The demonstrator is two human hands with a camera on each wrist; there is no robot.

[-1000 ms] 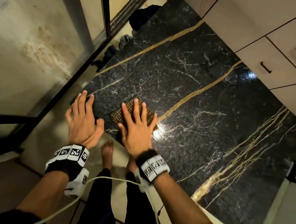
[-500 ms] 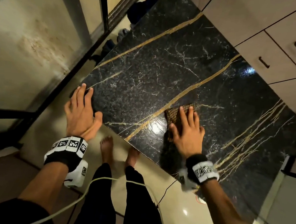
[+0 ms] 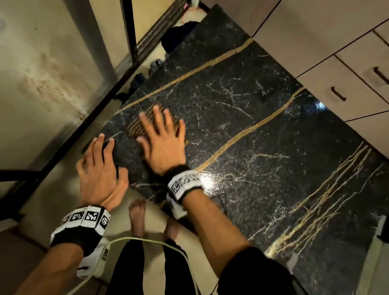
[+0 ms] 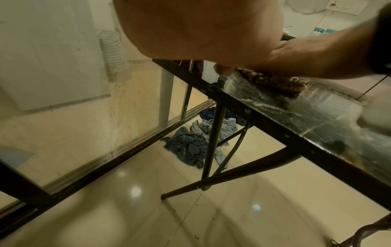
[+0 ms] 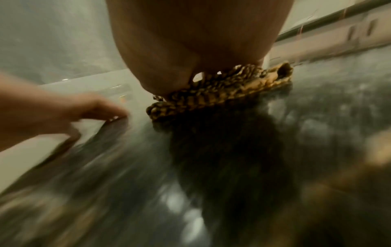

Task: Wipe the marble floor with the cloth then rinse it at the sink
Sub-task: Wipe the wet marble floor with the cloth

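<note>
crumpled blue clothes [image 4: 191,147] on cream floor tiles [image 4: 131,208], glass sliding door [image 3: 42,66], cabinet drawers [image 3: 352,74]

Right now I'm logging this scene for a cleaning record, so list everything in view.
Marble slab: one, black with gold and white veins, a tabletop on dark metal legs.
Cloth: one, brown-and-tan woven, on the slab's near left corner under the right hand.
Drawers: several, beige with dark handles, along the slab's far side.
Glass partition: one, dark-framed, left of the slab.
Clothes pile: one heap, blue-grey, on the cream floor under the table.
Left hand: fingers straight, resting at the slab's corner.
Right hand: flat, pressing the cloth.
Bare feet: two, on the floor.
</note>
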